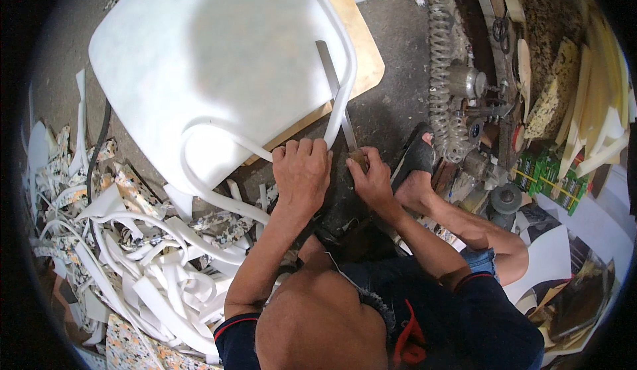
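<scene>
A rounded white foam pad (146, 65) lies in front of me on a wooden board (367, 51). Along its right edge a narrow foam strip (337, 114) is parted from the pad and runs into my left hand (302, 174). That hand is closed around the strip, whose loose length loops out to the left. My right hand (371, 179) grips the brown handle of a long-bladed knife (348, 133). The blade points away from me, crosses beneath the strip and shows again over the pad's right side.
Foam offcuts (172, 290) pile up at the left, with a dark cable (99, 141) beside them. To the right are a coiled clear hose (439, 58), metal fittings (468, 81), green packets (547, 177) and stacked foam strips (590, 118). My sandalled foot (417, 157) rests near the knife.
</scene>
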Action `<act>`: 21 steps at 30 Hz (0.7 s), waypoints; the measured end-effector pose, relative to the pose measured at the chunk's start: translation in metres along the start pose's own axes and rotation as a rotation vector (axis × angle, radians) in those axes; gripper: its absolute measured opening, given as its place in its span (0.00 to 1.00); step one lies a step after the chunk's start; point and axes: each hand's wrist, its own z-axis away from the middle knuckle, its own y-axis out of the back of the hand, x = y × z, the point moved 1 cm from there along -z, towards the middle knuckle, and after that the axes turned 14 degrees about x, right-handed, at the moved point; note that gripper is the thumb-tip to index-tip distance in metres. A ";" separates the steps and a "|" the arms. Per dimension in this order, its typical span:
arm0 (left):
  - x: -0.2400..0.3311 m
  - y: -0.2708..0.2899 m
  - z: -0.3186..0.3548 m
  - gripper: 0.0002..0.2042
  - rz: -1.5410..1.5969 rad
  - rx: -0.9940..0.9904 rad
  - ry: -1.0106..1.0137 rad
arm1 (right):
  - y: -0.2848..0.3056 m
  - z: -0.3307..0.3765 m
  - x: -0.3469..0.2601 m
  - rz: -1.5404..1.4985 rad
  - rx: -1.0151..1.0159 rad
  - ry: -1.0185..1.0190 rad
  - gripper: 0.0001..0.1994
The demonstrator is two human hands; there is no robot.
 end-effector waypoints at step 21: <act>0.011 -0.008 0.008 0.10 0.044 0.062 0.013 | 0.018 -0.054 -0.004 0.124 0.038 0.099 0.15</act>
